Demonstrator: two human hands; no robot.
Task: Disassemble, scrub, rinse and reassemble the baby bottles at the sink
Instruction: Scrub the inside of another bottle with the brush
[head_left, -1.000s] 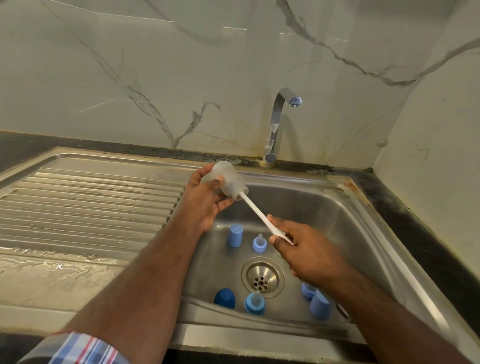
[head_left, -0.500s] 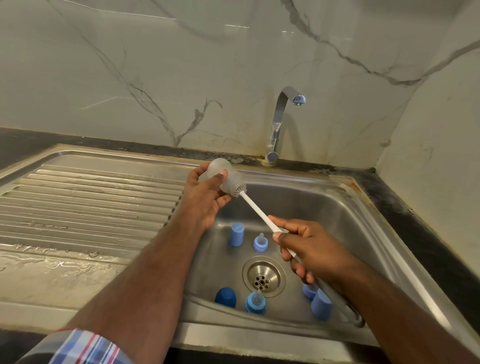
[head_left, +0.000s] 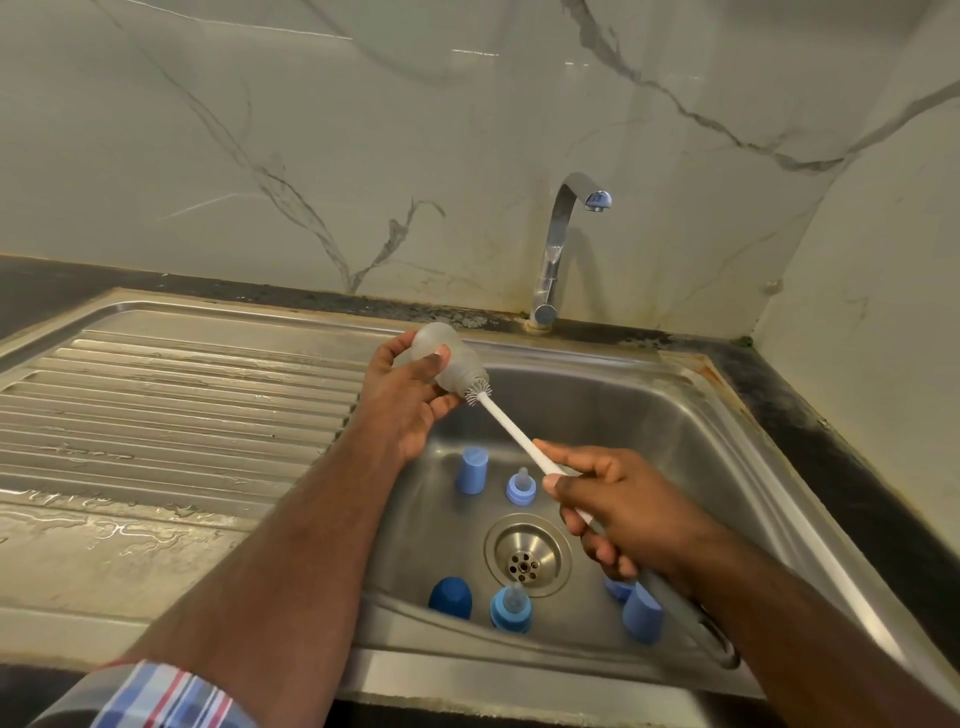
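Left hand: the left hand (head_left: 410, 395) sits at centre frame over the basin's left rim; fingers and thumb are curled round the bottle (head_left: 449, 361), gripping its body
Bottle: frosted and clear, tilted with its base toward the upper left and its mouth toward the lower right; held above the sink (head_left: 691, 431), not touching the steel
Right hand: the right hand (head_left: 618, 512) is right of centre, lower than the left; thumb and fingers are clamped on the white handle of the bottle brush (head_left: 514, 434)
Brush: the handle slants from the right hand up and left to the bottle; grey bristles show at the bottle's mouth, partly outside it; the grey end of the handle runs out below the hand toward the lower right
Basin floor: a light blue cap (head_left: 471, 470) and a blue collar with teat (head_left: 520, 487) stand above the drain (head_left: 527, 556); a dark blue cap (head_left: 450, 598) and a second collar with teat (head_left: 510, 607) sit below it; another light blue cap (head_left: 643, 614) lies at lower right, partly behind the brush handle
Tap: the chrome tap (head_left: 558, 249) stands at upper centre behind the basin
Drainboard: the ribbed drainboard (head_left: 171, 405) fills the left; water beads lie on its near edge
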